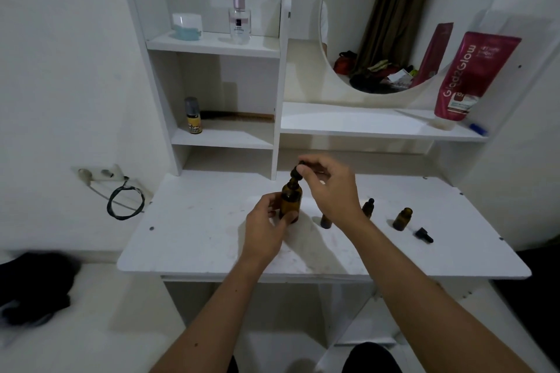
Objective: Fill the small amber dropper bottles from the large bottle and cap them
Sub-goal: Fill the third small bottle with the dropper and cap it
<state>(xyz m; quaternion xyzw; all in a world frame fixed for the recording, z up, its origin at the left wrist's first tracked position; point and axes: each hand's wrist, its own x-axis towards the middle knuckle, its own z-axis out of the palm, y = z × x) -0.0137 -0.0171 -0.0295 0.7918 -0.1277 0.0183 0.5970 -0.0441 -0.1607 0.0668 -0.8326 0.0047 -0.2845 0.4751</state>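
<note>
The large amber bottle (291, 201) stands upright on the white desk (212, 239), a little left of its middle. My left hand (266, 230) grips its lower body. My right hand (328, 188) pinches the dark dropper cap (296, 172) just above the bottle's neck. Three small amber bottles stand to the right: one (326, 221) mostly hidden under my right wrist, one (368, 208) with a black dropper cap on, one (403, 219) uncapped. A loose black dropper cap (424, 235) lies on the desk beside the uncapped bottle.
White shelves at the back hold a jar (187, 26), a perfume bottle (240, 17), a small yellow-labelled bottle (193, 116) and a comb (239, 116). A pink tube (472, 76) leans by the round mirror (394, 9). A wall socket with a coiled cable (125, 201) is left of the desk.
</note>
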